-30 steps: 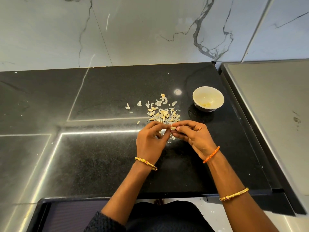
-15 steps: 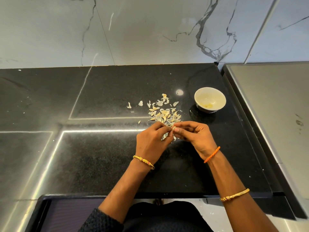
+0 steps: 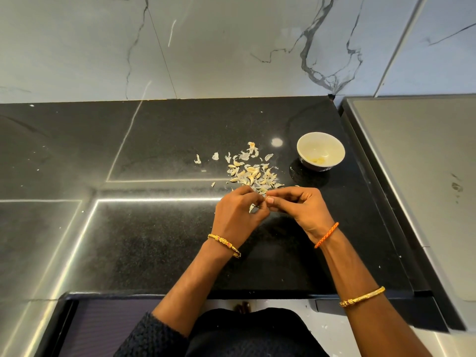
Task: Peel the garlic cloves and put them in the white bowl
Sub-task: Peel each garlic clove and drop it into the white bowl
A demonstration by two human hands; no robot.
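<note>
A heap of unpeeled garlic cloves and loose skins (image 3: 253, 174) lies on the black counter. Just in front of it my left hand (image 3: 238, 213) and my right hand (image 3: 300, 210) meet fingertip to fingertip and pinch one small garlic clove (image 3: 268, 200), which is mostly hidden by the fingers. A scrap of skin (image 3: 251, 208) hangs below my left fingers. The white bowl (image 3: 320, 152) stands to the right of the heap, behind my right hand, with a few peeled pale cloves (image 3: 317, 160) at its bottom.
The black granite counter (image 3: 154, 240) runs left and forward to its front edge near my body. A marble wall (image 3: 231, 47) closes the back. A raised grey surface (image 3: 425, 176) borders the counter on the right, close to the bowl.
Both hands stay together on the clove with small finger movements. A piece of skin has come loose and now hangs under my left fingers.
</note>
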